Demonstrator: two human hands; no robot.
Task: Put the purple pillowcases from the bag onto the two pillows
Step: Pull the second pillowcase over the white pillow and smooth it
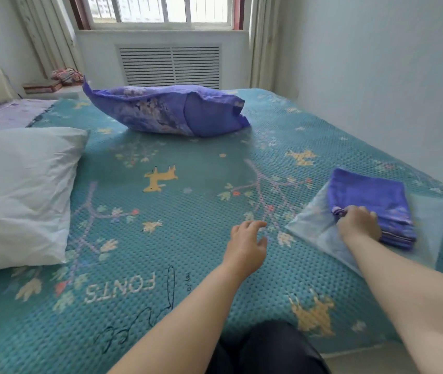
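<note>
1. Head view, progress: one pillow [166, 110] at the far side of the bed [188, 238] already wears a purple pillowcase; a white pillow [23, 195] at left lies bare. About half done, by my judgement.
2. Head view, item: folded pillowcase [374, 201], purple with floral print, lies on the pale bag [320, 228] at the bed's right edge.
3. Hands: right hand [361, 222] grasps the folded pillowcase's near corner; left hand [247, 244] hovers released, fingers relaxed.

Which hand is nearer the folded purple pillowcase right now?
Right. The right hand grips the folded purple pillowcase at its near edge; the left hand hovers open over the bedspread, off to its left.
</note>
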